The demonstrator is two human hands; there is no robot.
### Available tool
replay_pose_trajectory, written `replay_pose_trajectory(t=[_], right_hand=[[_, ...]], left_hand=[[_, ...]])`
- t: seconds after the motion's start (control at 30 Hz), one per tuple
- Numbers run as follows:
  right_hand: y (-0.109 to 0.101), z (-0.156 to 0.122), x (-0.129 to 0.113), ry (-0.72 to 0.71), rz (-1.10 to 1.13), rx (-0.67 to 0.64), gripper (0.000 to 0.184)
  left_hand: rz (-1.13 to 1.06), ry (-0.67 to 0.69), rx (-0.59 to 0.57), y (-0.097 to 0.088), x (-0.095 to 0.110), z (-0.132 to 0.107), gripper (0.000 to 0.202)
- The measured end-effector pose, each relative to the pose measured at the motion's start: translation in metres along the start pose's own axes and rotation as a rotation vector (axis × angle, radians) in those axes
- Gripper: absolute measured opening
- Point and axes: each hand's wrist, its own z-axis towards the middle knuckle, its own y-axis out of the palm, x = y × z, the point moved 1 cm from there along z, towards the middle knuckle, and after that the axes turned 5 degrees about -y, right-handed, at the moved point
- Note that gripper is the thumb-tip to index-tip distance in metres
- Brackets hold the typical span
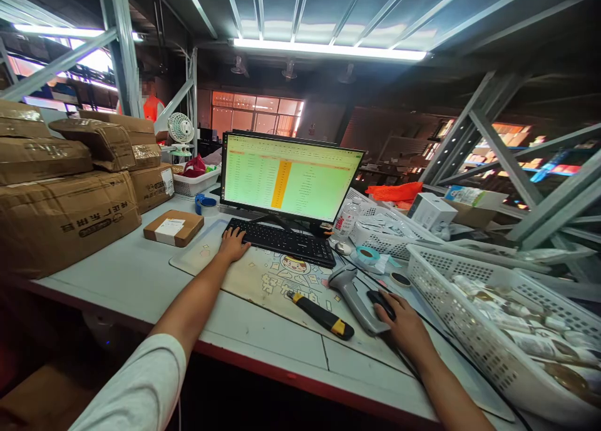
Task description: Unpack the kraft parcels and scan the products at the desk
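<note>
My left hand point(233, 244) rests on the left end of a black computer keyboard point(282, 242), its fingers spread over the keys. My right hand point(404, 326) lies over a black computer mouse point(381, 304) and grips it. Just left of that hand stands a grey handheld barcode scanner point(352, 298), tipped on the printed desk mat point(263, 274). A yellow-and-black utility knife point(322, 315) lies on the mat between my hands. Above the keyboard, a monitor point(287, 177) displays a green spreadsheet.
A white plastic basket point(488, 318) of small packets sits right of my right hand. Taped cardboard parcels point(61, 221) are stacked at the left, near a small flat parcel point(173, 228). Another basket, tape rolls and boxes lie behind. Steel shelving surrounds the white table point(113, 293); a person in an orange vest point(153, 109) stands beyond.
</note>
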Motion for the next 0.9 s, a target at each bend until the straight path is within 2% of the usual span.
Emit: replay_pose_trajectory(t=[0.2,0.47,0.9], right_hand=[[-0.0026,-0.0002,-0.0022,0.005,0.033,0.009,0.079],[-0.0061,-0.0013,-0.0065,-0.046,0.039,0.003,0.067],[-0.0082,-0.0013,-0.0083,-0.023,0.019,-0.027,0.063]], left_hand=[[0.009,0.0,-0.002,-0.0031,0.002,-0.002,0.067],[0.016,0.004,-0.017,-0.0063,0.0044,-0.0034,0.068],[0.044,0.023,-0.05,-0.0084,0.0057,-0.0032,0.063]])
